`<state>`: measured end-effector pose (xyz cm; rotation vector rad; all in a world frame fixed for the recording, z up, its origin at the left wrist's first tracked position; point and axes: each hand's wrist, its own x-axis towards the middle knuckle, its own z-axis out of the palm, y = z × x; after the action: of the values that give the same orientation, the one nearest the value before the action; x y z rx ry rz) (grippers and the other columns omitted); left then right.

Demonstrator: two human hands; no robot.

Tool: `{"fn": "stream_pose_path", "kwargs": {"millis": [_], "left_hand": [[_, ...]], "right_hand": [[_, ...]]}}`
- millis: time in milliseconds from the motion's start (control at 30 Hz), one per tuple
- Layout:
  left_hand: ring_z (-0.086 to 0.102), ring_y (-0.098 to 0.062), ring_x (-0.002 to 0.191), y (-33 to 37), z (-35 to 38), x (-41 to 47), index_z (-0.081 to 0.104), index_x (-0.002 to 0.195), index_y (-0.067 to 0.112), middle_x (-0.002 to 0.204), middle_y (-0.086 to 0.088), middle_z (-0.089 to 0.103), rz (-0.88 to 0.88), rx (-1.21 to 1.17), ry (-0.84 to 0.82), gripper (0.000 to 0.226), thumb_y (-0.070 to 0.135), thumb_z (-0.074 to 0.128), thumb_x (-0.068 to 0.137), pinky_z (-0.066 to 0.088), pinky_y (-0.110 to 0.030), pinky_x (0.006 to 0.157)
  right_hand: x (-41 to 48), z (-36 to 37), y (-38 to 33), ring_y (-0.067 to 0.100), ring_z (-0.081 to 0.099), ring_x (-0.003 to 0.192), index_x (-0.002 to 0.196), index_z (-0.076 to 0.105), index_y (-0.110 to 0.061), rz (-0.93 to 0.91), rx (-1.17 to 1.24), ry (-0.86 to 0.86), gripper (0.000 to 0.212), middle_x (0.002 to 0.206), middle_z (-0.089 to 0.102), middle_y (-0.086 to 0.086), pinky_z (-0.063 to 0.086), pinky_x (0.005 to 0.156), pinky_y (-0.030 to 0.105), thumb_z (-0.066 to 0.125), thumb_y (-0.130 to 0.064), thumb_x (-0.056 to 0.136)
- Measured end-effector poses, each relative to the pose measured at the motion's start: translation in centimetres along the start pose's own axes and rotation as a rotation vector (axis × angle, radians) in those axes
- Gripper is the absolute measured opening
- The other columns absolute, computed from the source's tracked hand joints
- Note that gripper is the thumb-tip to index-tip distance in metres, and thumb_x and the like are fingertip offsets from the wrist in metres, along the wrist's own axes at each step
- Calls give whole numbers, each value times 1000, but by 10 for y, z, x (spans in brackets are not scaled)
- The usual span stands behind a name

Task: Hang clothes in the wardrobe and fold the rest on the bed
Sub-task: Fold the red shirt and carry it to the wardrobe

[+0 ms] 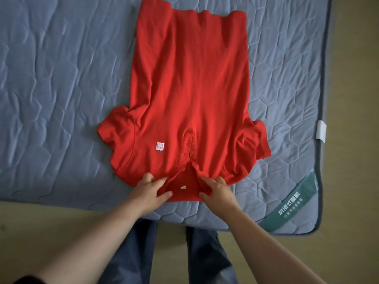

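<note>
One red polo shirt point(190, 83) lay spread front-up on one blue-grey quilted mattress point(61, 89), collar toward the person and hem toward the far edge. Both short sleeves were in view: one sleeve point(114, 130) bunched at the shirt's left as seen, the other point(255, 140) crumpled at its right. The shirt bore two white labels: a printed chest label point(160, 146) beside the open placket and a smaller neck label point(183, 187) inside the collar. Small red buttons sat along the placket; their exact count could not be told.

Two bare hands met at the collar point(184, 193), which lay near the mattress's near edge. The left hand point(150, 188) pinched the collar's left flap between thumb and curled fingers; the right hand point(217, 191) did likewise on the right flap, the neck label lying between them.

The mattress carried one green corner band point(293, 203) with pale characters at its near right corner, and one white tag point(321, 132) on its right border. Its quilting formed a hexagon pattern, wrinkled on the left half. The mattress rested low on a tan floor point(352, 78), visible to the right and along the near side. Below the forearms appeared two legs in dark blue trousers point(131, 253), standing at the mattress's near edge.
</note>
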<state>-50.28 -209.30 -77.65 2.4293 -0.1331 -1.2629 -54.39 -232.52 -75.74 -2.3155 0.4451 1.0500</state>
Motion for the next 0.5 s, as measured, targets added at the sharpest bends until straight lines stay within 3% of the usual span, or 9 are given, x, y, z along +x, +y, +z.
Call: {"fn": "stream_pose_path", "kwargs": {"millis": [100, 167, 233, 300, 400, 500], "left_hand": [[49, -33, 117, 4, 0, 7, 39, 144, 20, 127, -14, 42, -88, -74, 154, 61, 46, 55, 91, 40, -34, 100], [56, -34, 104, 8, -13, 8, 52, 128, 10, 113, -15, 54, -76, -118, 356, 49, 36, 63, 88, 45, -37, 85], [58, -29, 91, 18, -27, 13, 59, 108, 9, 94, -6, 57, -5, -127, 451, 32, 28, 68, 85, 41, -32, 70], [57, -23, 83, 34, -39, 19, 60, 96, 12, 83, 2, 54, 75, -136, 381, 19, 27, 68, 85, 37, -28, 68], [55, -17, 78, 69, -45, 36, 62, 90, 16, 80, 4, 56, 185, -156, 262, 9, 24, 65, 87, 43, -29, 73], [59, -18, 82, 111, -44, 59, 65, 88, 14, 87, -2, 62, 257, -203, 246, 4, 17, 63, 87, 46, -32, 80]], "right_hand": [[7, -3, 4, 28, 58, 106, 141, 43, -23, 58, 100, 117, 60, 121, 52, 8, 49, 88, 36, 65, -36, 86], [9, -12, 8, 28, 60, 101, 132, 51, -15, 112, 165, 254, 52, 116, 59, 9, 48, 84, 36, 64, -39, 87], [11, -26, 18, 31, 59, 102, 124, 56, -10, 186, 193, 392, 42, 114, 61, 14, 45, 83, 36, 61, -33, 90], [17, -43, 28, 35, 56, 108, 122, 56, -5, 287, 282, 517, 36, 118, 59, 18, 42, 86, 36, 58, -26, 92], [34, -73, 43, 36, 49, 123, 132, 47, 0, 485, 548, 639, 47, 132, 52, 23, 37, 98, 37, 56, -26, 94], [57, -91, 63, 36, 51, 123, 135, 43, 3, 686, 800, 602, 57, 134, 53, 22, 38, 100, 39, 56, -35, 94]]}}
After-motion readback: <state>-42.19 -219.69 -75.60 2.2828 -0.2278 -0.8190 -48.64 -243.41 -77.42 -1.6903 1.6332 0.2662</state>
